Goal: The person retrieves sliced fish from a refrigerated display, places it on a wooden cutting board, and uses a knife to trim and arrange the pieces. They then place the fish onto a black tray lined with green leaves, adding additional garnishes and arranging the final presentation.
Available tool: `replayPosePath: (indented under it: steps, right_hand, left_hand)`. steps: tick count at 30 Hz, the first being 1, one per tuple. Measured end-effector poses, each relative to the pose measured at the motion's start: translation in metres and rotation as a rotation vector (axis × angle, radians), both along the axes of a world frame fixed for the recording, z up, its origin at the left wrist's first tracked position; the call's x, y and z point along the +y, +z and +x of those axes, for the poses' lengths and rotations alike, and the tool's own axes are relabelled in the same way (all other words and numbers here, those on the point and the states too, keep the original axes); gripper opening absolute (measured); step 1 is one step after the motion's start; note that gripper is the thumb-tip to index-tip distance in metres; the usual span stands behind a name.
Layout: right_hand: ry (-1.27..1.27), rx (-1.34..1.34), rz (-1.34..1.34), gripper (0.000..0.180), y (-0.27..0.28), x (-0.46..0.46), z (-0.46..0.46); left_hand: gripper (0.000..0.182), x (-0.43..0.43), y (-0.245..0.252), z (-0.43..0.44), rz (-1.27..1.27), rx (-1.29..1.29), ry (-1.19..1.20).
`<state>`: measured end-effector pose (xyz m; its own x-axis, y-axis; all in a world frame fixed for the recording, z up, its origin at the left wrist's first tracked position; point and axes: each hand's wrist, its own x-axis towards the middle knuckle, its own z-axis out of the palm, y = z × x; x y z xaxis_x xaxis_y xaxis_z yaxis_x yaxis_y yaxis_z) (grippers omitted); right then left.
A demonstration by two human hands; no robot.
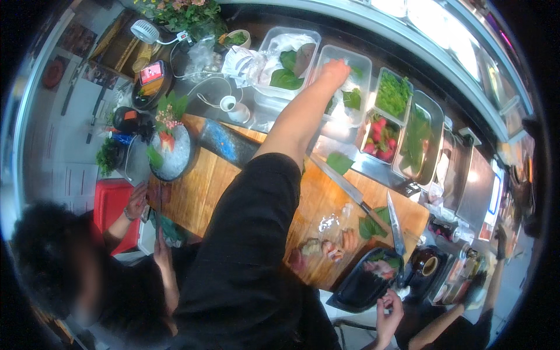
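Note:
My left hand [336, 70] reaches down into a clear plastic container [369, 87] lined with white paper, holding green leaves [351, 99]. Its fingers are bent and partly hidden, so I cannot tell whether they grip anything. At the lower right, my right hand [389, 311] is loosely curled, with no object visible in it. It is beside a black dish [339, 297] holding pinkish food and a leaf. A knife [395, 225] lies across this dish's side. Another long knife [339, 177] rests on the wooden cutting board [319, 205], partly over a green leaf [369, 225].
Containers of herbs [391, 94], red radishes [380, 138] and long leaves [418, 135] stand beyond the board. An ice-filled bowl [175, 151] and white jug [236, 109] stand leftward. A co-worker [52, 262] holds a knife at left; another person's gloved hand [477, 284] is at right.

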<state>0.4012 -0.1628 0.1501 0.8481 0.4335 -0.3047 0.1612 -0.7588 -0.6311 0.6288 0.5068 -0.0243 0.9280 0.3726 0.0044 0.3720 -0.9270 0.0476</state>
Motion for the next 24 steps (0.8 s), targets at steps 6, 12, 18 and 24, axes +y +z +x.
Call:
replayPosePath:
  steps: [6,12,18,24]
  right_hand:
    - [0.058,-0.049,0.011,0.034,0.004,-0.017,0.007]
    - [-0.059,-0.023,-0.03,0.034,0.016,-0.021,0.004]
    - [-0.045,0.01,0.06,0.035,0.012,-0.014,0.007]
    - [0.113,-0.134,0.297,0.032,0.032,0.016,0.067]
  left_hand:
    - [0.024,0.014,0.033,0.005,-0.019,0.036,-0.027]
    - [0.042,0.033,0.105,-0.004,-0.213,-0.233,-0.081]
    - [0.04,0.003,0.143,-0.026,-0.271,-0.167,-0.048]
    - [0.039,-0.105,0.24,-0.08,-0.451,-0.157,-0.273]
